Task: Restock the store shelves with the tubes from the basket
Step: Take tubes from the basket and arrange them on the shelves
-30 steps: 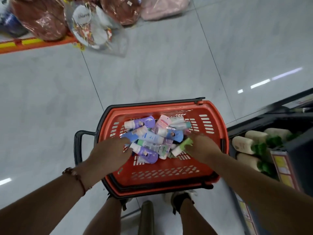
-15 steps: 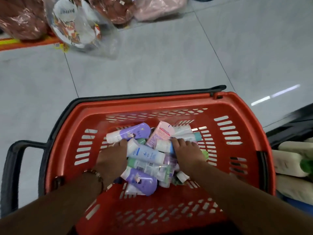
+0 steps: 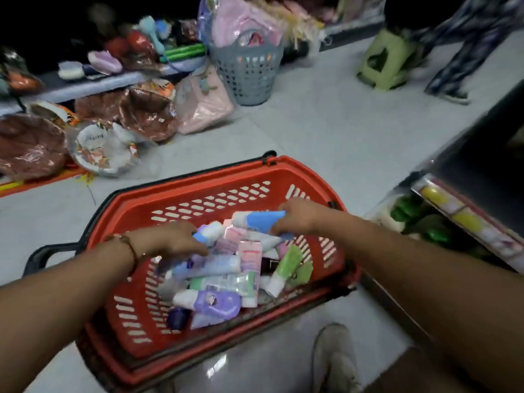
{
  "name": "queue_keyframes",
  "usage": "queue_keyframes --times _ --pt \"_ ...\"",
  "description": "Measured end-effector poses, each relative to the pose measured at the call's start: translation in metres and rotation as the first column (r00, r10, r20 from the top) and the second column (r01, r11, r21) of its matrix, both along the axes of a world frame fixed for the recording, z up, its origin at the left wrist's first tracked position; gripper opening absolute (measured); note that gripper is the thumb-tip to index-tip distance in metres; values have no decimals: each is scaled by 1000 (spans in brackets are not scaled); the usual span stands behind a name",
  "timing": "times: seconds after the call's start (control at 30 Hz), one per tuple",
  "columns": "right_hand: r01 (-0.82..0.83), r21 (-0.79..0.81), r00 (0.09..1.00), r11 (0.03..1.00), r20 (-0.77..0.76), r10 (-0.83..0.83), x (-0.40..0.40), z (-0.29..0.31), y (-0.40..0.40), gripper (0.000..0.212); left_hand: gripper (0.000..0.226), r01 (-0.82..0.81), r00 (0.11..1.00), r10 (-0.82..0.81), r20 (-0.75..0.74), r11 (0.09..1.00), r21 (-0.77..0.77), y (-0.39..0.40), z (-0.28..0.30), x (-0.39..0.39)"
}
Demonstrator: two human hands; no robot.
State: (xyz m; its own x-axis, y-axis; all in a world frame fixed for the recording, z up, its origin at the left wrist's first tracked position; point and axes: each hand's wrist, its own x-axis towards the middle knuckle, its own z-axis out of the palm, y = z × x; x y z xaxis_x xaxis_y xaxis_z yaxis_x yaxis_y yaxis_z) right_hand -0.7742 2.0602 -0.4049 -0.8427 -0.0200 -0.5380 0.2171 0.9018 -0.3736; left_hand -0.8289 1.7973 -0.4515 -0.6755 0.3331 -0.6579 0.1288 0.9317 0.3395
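tubes [image 3: 218, 268] heaped in one basket [image 3: 198, 194], two hands gripping.

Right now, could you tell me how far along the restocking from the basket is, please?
Early days. Done: nothing that shows; the red basket holds a heap of tubes. In hand: the right hand grips a blue tube above the pile, and the left hand closes on a blue-and-white tube. Left: nearly all the heap must go to the shelf on the right.

Your left hand [image 3: 167, 241] hides its fingertips among the tubes [image 3: 226, 268]; at one o'clock, a blurred person [image 3: 467, 46] is cut off.
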Motion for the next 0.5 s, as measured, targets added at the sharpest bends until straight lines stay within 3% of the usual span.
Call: queue_keyframes --times 0.1,0.2,0.27,0.37,0.43,0.5 --pt "297 -315 946 901 -28 -322 80 55 31 24 24 -149 989 142 45 931 333 22 69 51" --pt "504 -652 808 566 123 -577 153 83 59 32 24 -335 938 208 277 750 571 43 112 107" --pt "549 -763 708 340 209 -675 192 97 77 34 25 -440 888 211 409 646 623 61 125 140" --pt "540 -841 596 28 359 -718 231 116 98 29 35 -618 768 244 592 524 586 93 135 181" --pt "528 -840 516 -127 436 -737 248 122 110 29 45 -670 714 233 661 501 547 113 139 199" --pt "522 -824 433 -222 480 -763 261 121 120 29 47 -683 680 173 712 503 530 132 148 214"
